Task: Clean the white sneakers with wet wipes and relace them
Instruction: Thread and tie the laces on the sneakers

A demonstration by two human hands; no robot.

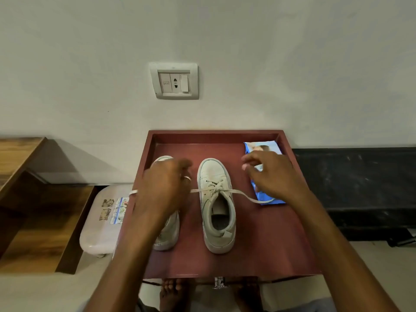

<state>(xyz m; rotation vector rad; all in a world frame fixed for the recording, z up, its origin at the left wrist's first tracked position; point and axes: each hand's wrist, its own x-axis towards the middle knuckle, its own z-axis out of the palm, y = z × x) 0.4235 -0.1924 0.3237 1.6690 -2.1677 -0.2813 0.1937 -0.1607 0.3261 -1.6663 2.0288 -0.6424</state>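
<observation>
1. Fingers of the left hand (162,190) curl round one end of the lace (238,194), above the left sneaker (167,233); keep that pull level.
2. The middle sneaker (217,206) stands on the red tray (270,244); even both ends before knotting.
3. The right hand (270,174) hovers over the wipes pack (263,147), fingers loosely curled and apparently empty; it should take the slack end.

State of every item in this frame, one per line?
left hand: grips lace.
lace: threaded, ends pulled out sideways.
middle sneaker: upright, laced, untied.
other sneaker: upright, largely hidden by left hand.
wipes pack: flat in red tray, flap unclear.
right hand: loosely curled, empty, over wipes pack.
wall socket: nothing plugged in.
</observation>
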